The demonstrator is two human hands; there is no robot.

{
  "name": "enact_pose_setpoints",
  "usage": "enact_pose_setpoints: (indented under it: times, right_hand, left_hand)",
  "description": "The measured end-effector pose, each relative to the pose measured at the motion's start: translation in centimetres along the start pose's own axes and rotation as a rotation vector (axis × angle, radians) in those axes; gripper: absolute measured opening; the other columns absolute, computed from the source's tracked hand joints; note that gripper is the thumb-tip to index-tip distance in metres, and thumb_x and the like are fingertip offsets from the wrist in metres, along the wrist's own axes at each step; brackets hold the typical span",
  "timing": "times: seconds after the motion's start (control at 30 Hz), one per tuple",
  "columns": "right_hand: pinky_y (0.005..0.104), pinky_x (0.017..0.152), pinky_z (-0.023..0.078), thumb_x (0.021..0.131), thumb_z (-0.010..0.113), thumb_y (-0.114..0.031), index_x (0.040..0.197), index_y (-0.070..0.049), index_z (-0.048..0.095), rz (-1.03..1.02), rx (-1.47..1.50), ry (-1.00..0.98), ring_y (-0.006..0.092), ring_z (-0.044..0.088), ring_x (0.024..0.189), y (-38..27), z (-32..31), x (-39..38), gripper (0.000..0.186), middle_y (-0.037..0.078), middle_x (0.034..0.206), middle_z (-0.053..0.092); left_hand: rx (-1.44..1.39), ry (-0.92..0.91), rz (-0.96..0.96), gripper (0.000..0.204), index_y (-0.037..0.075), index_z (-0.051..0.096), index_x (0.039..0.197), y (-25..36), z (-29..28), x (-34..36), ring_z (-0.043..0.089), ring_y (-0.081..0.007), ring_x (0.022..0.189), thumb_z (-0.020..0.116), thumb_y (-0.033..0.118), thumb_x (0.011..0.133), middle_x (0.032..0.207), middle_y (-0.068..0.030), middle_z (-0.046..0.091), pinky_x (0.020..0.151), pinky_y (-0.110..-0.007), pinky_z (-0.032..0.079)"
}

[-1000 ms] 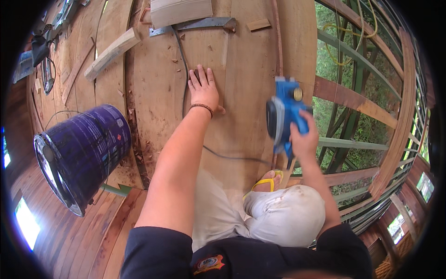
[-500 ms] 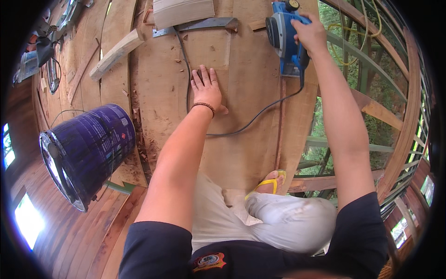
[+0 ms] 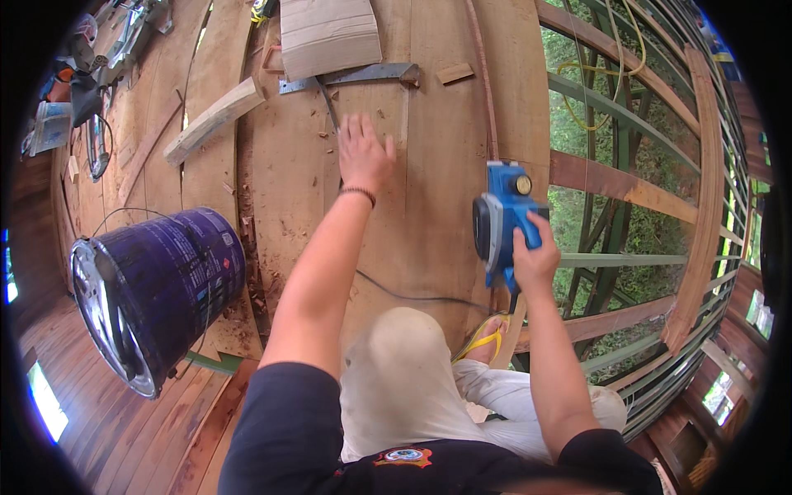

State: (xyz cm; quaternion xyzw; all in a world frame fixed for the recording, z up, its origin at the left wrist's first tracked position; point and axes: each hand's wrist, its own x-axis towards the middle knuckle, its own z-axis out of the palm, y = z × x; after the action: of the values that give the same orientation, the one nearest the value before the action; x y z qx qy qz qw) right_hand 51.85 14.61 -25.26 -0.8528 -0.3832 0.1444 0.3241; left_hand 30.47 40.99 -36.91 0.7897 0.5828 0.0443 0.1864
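My right hand (image 3: 536,257) is closed round the handle of a blue electric hand planer (image 3: 505,206). The planer sits at the right edge of the wooden boards (image 3: 437,190), close to my foot in a yellow flip-flop (image 3: 487,338). From its rear a dark power cord (image 3: 412,297) runs left across the boards. Farther forward, my left hand (image 3: 365,155) is palm down with fingers stretched out, holding nothing visible. It is over or beside another stretch of the cord; whether it touches the boards I cannot tell.
A purple bucket (image 3: 165,285) stands at left. Ahead lie a cardboard piece (image 3: 330,37), a grey metal strip (image 3: 367,75), a small wood block (image 3: 455,73) and a wood offcut (image 3: 214,120). Right of the boards, an open frame of beams (image 3: 627,191) shows greenery below.
My right hand has drawn the planer back toward me along the right edge. My left hand's fingers have come closer together. The view has shifted slightly.
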Motion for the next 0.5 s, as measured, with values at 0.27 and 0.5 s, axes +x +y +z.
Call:
enact_pose_setpoints:
  times: [0.27, 0.5]
  right_hand:
    - [0.0309, 0.065, 0.05, 0.092, 0.073, -0.007, 0.122, -0.006, 0.069, 0.056, -0.017, -0.02, 0.0154, 0.063, 0.07, -0.8, 2.6, 9.5, 0.03, 0.009, 0.089, 0.069]
    - [0.0348, 0.071, 0.053, 0.089, 0.075, -0.022, 0.117, -0.007, 0.072, -0.013, 0.025, -0.034, 0.0219, 0.068, 0.078, -8.1, 10.8, 36.7, 0.032, 0.012, 0.092, 0.071]
  left_hand:
    - [0.092, 0.158, 0.024, 0.079, 0.005, 0.034, 0.158, -0.7, 4.7, 2.9, 0.016, -0.038, 0.156, 0.055, 0.051, 0.097, 0.166, -0.0124, 0.03, 0.128, -0.054, 0.014]
    - [0.097, 0.069, -0.006, 0.079, 0.009, 0.034, 0.159, -0.1, 2.8, 3.4, 0.014, -0.038, 0.156, 0.056, 0.052, 0.097, 0.165, -0.0111, 0.028, 0.128, -0.056, 0.012]
